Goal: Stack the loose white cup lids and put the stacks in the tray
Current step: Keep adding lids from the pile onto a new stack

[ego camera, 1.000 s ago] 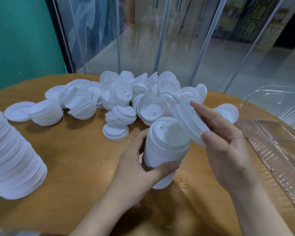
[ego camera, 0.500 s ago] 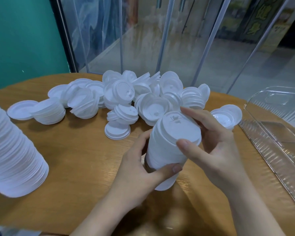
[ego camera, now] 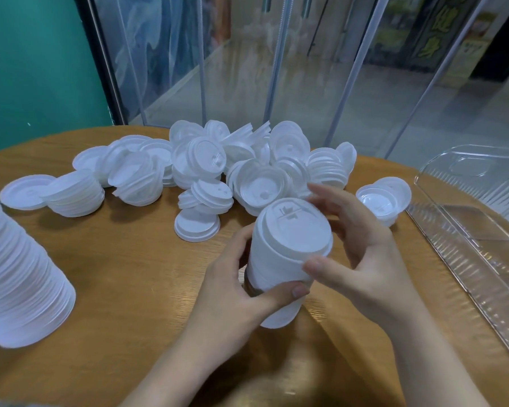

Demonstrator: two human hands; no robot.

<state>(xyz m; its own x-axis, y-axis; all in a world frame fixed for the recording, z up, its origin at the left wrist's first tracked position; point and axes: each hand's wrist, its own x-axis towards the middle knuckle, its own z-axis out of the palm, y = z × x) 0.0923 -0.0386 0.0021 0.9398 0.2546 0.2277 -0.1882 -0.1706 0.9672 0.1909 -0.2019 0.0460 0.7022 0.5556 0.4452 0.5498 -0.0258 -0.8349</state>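
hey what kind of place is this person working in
Probably a café or drinks shop inside a mall or arcade, though that's a guess. A heap of white cup lids lies on a round wooden table, and glass panels behind it look out on a tiled walkway with signs.

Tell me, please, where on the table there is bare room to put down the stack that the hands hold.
Bare wood lies between the big stack at the left edge and the left hand. The clear tray on the right looks unfilled. Behind the held stack the loose lids crowd the table.
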